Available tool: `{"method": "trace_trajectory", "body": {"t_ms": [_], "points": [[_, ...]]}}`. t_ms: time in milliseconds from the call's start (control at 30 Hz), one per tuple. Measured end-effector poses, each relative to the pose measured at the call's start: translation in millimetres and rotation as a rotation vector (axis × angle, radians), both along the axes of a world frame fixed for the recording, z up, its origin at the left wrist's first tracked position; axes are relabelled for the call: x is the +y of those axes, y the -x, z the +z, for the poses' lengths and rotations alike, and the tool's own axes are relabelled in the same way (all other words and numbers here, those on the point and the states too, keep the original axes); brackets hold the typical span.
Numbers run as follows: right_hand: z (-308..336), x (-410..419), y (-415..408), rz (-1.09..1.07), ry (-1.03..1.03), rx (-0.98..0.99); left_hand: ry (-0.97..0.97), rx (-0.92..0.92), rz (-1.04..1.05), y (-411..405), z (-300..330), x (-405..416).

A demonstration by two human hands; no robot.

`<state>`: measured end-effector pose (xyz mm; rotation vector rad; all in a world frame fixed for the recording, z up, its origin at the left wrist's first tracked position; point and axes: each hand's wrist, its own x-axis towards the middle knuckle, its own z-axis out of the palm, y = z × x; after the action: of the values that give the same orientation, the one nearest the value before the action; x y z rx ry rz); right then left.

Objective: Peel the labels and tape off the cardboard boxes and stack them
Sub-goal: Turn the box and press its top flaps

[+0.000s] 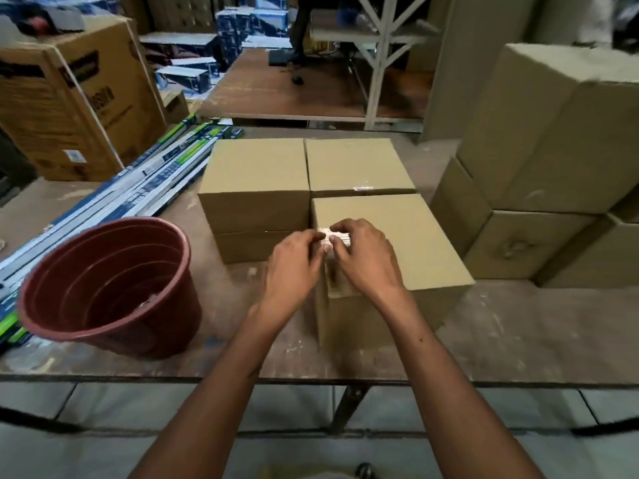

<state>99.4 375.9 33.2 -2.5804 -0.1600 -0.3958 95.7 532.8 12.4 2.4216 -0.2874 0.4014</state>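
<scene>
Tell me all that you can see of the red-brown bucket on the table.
The bucket is a round, red-brown tub that looks like plastic, with stepped rings inside and a thick rolled rim. It has no lid and leans, its mouth turned up and toward the boxes. It sits on the worn wooden table, near the front edge, left of the hands and apart from them. Something pale and crumpled lies at its bottom, too blurred to name. Its left side is close to the long flat packages; whether they touch is unclear.
</scene>
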Motion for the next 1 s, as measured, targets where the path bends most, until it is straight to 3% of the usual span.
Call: {"method": "trace_trajectory", "body": {"t_ms": [100,233,567,867,1000], "points": [[-12,-44,1,0.036,0.192,0.051,-0.074,0.1,-0.013,-7,-12,-34],[-30,-80,8,0.165,0.266,0.129,-0.113,0.22,0.025,-6,-27,-60],[-34,-81,-28,0.281,0.259,0.137,-0.072,0.23,0.083,11,-40,-62],[-30,-91,-63,0.104,0.287,0.153,-0.321,0.219,0.126,2,-22,-56],[-33,-79,-46,0.146,0.276,0.166,-0.296,0.112,0.188,-23,-17,-67]]}}
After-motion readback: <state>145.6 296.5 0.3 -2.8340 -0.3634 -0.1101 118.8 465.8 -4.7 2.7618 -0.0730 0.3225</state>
